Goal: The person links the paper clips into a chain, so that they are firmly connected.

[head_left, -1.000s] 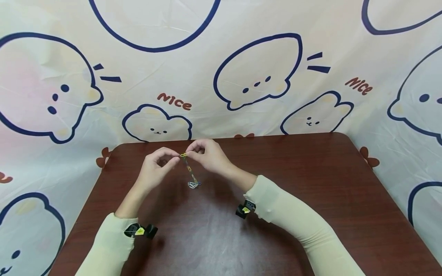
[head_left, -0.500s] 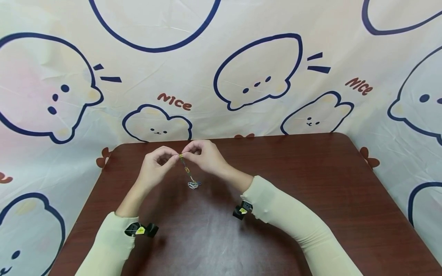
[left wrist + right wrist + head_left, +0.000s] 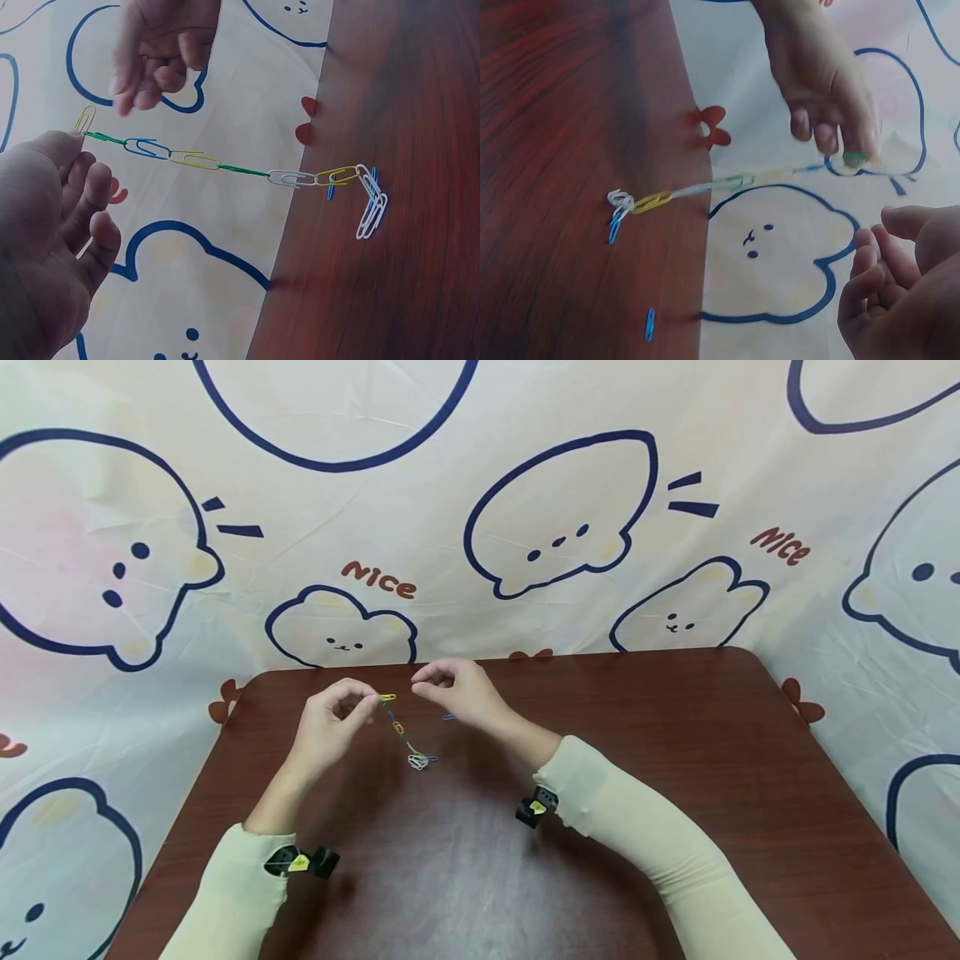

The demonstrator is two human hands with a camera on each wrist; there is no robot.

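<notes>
My left hand (image 3: 328, 720) pinches a yellow paper clip (image 3: 87, 118) between thumb and index finger. From that clip hangs a chain of linked paper clips (image 3: 195, 160) in green, blue, yellow and white. Its lower end, several white clips (image 3: 370, 214) and a blue one (image 3: 615, 228), lies bunched on the table. My right hand (image 3: 467, 695) hovers just right of the yellow clip, apart from it, fingers loosely bent and holding nothing. Below it, a loose blue paper clip (image 3: 649, 325) rests on the table.
The brown wooden table (image 3: 480, 860) ends close behind both hands. A pale cloth (image 3: 555, 627) with cartoon outlines hangs beyond its back edge and along the sides. Each sleeve carries a small black camera, such as the right camera (image 3: 536, 807).
The right hand moved in to the yellow clip beside the left fingers, then drew back to the right, letting go. The left hand has shifted slightly left, and the loose blue clip shows now.
</notes>
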